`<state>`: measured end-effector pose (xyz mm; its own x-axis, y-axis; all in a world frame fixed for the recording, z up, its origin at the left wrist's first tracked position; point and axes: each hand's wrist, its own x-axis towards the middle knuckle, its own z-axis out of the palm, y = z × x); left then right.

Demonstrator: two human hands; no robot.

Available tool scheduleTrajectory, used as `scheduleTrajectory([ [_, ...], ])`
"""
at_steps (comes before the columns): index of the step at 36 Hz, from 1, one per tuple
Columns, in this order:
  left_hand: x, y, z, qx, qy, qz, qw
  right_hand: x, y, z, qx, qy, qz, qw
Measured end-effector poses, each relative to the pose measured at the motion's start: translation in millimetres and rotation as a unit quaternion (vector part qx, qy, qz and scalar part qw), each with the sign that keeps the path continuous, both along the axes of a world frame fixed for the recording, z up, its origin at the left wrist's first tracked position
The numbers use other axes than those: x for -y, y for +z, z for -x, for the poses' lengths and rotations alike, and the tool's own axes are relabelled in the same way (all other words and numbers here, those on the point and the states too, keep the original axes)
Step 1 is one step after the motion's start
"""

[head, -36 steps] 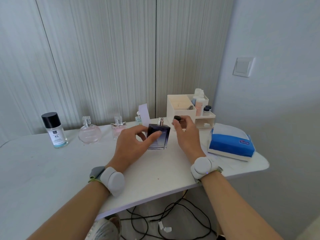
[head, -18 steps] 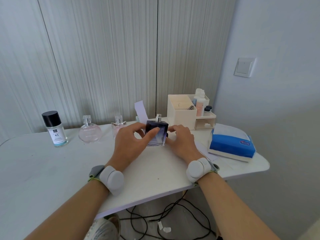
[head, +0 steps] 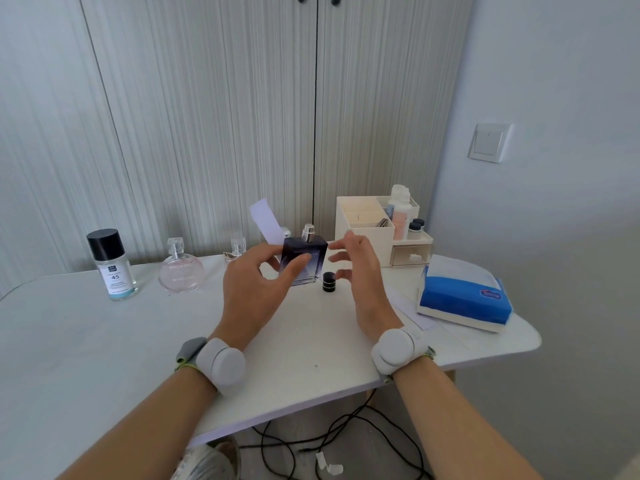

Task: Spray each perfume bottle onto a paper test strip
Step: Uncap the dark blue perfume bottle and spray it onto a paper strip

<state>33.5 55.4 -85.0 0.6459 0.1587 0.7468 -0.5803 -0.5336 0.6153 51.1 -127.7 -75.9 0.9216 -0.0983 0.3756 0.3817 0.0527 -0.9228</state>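
A dark blue square perfume bottle [head: 308, 263] stands uncapped on the white table [head: 104, 341], its silver sprayer bare. My left hand [head: 254, 289] grips it, thumb across the front and fingers at its left top corner. A white paper test strip [head: 265, 220] rises from behind those fingers. The bottle's small black cap [head: 329, 282] stands on the table just right of the bottle. My right hand [head: 360, 275] hovers beside the bottle with fingers spread, holding nothing. A round pink perfume bottle [head: 180, 271] and a small clear one [head: 237, 247] stand to the left.
A clear bottle with a black cap [head: 112, 268] stands far left. A white organiser [head: 377, 230] with small bottles sits at the back right. A blue tissue pack [head: 464, 299] lies on loose paper near the right edge. Cables [head: 346, 441] lie on the floor below.
My right hand set the black cap down on the table beside the bottle and opened, lifting away. My left hand kept its hold on the bottle and the strip.
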Motion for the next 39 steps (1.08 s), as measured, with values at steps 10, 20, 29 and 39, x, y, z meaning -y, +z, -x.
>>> scheduleTrajectory([
  [10,3.3,1.5,3.6,0.078,0.037,-0.082,0.993,-16.9,10.4,17.3,-0.178,0.302,-0.266,0.898],
  [20,5.6,-1.2,3.1,0.13,0.073,-0.119,0.982,-17.2,10.9,22.6,-0.218,0.387,-0.309,0.841],
  [29,6.1,0.5,4.6,0.134,0.087,-0.121,0.98,-17.8,8.9,22.7,-0.243,0.405,-0.35,0.809],
  [39,8.2,6.2,10.6,0.115,0.048,-0.071,0.99,-16.5,8.7,20.2,-0.233,0.366,-0.347,0.832],
])
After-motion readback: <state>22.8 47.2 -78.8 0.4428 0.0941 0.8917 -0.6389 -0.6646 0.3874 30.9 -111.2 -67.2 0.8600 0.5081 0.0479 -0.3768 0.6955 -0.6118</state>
